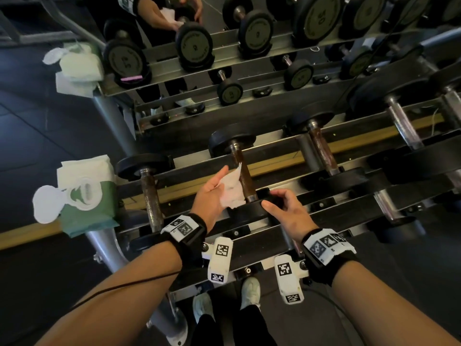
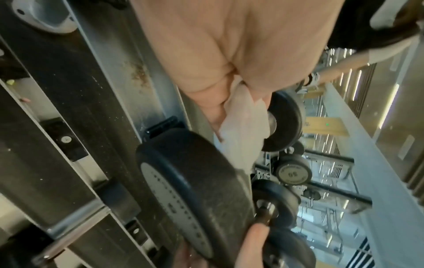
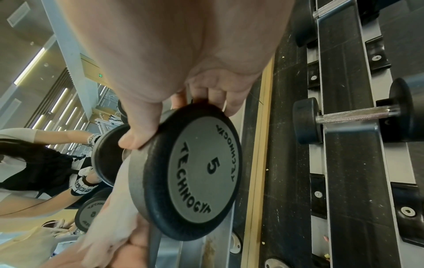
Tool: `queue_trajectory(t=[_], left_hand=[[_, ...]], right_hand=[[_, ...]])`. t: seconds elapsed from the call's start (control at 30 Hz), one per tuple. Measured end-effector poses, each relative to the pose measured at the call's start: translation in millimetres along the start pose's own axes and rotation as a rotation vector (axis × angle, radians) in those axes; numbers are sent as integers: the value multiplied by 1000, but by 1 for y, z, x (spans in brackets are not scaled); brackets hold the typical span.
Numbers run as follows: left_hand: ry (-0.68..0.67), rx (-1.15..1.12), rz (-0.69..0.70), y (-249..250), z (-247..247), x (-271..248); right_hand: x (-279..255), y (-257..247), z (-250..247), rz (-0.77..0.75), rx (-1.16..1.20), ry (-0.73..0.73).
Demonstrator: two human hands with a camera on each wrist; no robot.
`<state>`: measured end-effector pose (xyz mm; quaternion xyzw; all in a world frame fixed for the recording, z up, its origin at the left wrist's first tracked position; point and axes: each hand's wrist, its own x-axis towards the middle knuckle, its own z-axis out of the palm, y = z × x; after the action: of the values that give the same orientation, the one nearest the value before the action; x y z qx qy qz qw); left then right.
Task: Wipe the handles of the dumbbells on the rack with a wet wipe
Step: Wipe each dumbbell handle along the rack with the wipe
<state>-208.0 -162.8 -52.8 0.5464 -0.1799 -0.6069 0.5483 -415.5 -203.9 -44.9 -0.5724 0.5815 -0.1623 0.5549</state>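
Note:
A small dumbbell marked 5 lies on the lower rack rail, its rusty brown handle pointing away from me. My left hand holds a crumpled white wet wipe against the left side of that handle; in the left wrist view the wet wipe hangs from between thumb and fingers. My right hand grips the dumbbell's near black head, thumb on its left edge and fingers over the top. The right wrist view shows the same head with the thumb and fingers curled on its rim.
A green and white pack of wipes with its lid flap open sits on the rack's left end. Neighbouring dumbbells lie left and right of the held one. A mirror behind reflects the rack. My shoes stand below.

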Motion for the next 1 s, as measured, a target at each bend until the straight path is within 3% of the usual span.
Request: queue_trajectory(t=[0.13, 0.23, 0.4, 0.63, 0.73, 0.83, 1.0], left_hand=[[104, -127, 41, 13, -2, 12], [130, -79, 41, 18, 5, 24], [21, 29, 32, 12, 23, 20], [-129, 191, -11, 4, 5, 0], [-3, 66, -19, 13, -4, 1], [114, -45, 63, 21, -9, 15], [83, 142, 87, 23, 4, 36]], right_hand=[[0, 0, 0, -5, 10, 3], [0, 2, 1, -2, 25, -3], [2, 5, 2, -12, 42, 23], [3, 8, 2, -16, 22, 28], [2, 7, 2, -22, 19, 23], [3, 9, 1, -24, 21, 14], [7, 14, 3, -42, 37, 20]])
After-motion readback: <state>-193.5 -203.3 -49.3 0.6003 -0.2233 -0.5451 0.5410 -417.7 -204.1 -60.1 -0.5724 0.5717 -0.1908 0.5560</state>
